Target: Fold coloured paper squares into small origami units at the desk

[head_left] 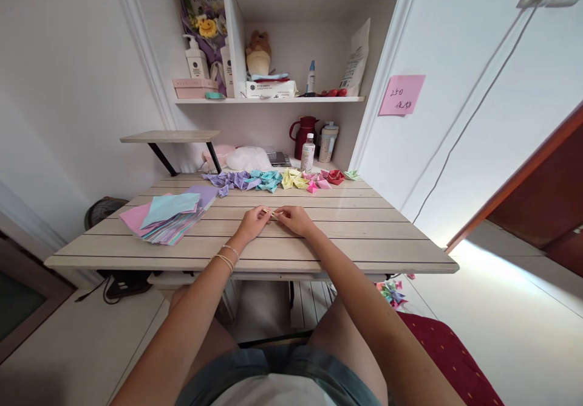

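Note:
Near the middle of the wooden desk (364, 247), my left hand (253, 222) and my right hand (295, 219) meet over a small folded yellow paper (273, 213). The fingertips of both hands pinch it from either side, and much of it is hidden by them. Behind my hands runs a row of folded paper pieces: purple (234, 180), blue (268, 179), yellow (294, 178), pink (320, 180), red (336, 177) and pale green (351, 175). To the left lies a fanned stack of coloured sheets (170, 214), with light blue and pink on top.
A small raised shelf (170, 137) stands at the back left. Behind the paper row are a clear bottle (308, 153), a red jug (305, 135) and a tumbler (328, 141). More folded papers (392, 293) lie below the desk's right side, near a red cushion (446, 357).

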A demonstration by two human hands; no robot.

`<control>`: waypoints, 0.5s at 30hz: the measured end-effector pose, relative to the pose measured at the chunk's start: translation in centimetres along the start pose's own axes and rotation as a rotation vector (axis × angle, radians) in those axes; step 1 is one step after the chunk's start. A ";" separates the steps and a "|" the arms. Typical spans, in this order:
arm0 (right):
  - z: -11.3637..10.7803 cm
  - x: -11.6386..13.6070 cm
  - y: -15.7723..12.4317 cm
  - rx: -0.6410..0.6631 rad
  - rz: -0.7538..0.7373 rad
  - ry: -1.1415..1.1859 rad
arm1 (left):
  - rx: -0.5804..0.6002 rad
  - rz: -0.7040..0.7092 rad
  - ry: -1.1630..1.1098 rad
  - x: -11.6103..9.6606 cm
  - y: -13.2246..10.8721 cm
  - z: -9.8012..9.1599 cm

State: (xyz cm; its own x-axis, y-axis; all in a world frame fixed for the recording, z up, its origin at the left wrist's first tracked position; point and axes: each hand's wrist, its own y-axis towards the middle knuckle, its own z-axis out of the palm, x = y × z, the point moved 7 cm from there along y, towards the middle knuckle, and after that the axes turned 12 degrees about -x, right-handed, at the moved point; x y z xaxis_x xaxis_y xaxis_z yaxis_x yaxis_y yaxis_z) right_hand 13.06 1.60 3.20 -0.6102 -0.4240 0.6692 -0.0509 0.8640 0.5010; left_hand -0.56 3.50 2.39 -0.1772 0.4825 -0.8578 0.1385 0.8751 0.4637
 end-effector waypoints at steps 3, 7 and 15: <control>0.0 0.1 0.0 0.015 -0.024 -0.033 | 0.017 0.005 0.011 0.0 0.0 0.1; 0.1 0.2 0.0 0.034 -0.046 -0.045 | 0.033 0.004 0.055 0.0 -0.1 0.2; -0.1 0.4 -0.2 0.024 -0.052 -0.073 | 0.040 0.050 0.123 -0.8 -0.4 0.3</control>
State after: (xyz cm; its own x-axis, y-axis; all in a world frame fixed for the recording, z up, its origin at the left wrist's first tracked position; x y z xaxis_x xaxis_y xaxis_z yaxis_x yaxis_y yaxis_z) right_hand 12.91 1.19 3.47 -0.6619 -0.4486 0.6006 -0.1023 0.8477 0.5205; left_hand -0.21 2.72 2.85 -0.2864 0.5289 -0.7989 0.1885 0.8486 0.4943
